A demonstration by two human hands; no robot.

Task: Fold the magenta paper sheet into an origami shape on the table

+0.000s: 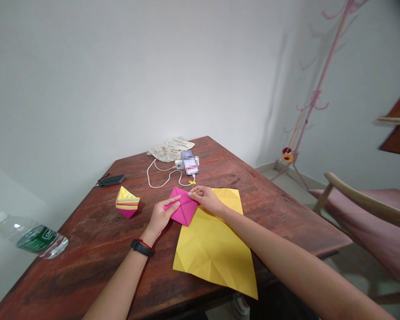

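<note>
A folded pink paper square (pixel 184 213) with crease lines is held between my two hands, over the table's middle. My left hand (pixel 162 215) grips its left side, thumb on top. The fingers of my right hand (pixel 205 198) pinch its upper right edge. Under my right forearm lies a large creased sheet of yellow paper (pixel 216 249), its near corner hanging past the table edge. To the left stands a folded paper piece (pixel 127 203) in yellow and pink layers, pointed at the bottom.
The wooden table (pixel 100 258) carries a tilted water bottle (pixel 33 238) at left, a black device (pixel 111 180), a white cable (pixel 149 175) and a crumpled cloth (pixel 170 149) at the back. A chair (pixel 363 209) and pink coat rack (pixel 320 84) stand at right.
</note>
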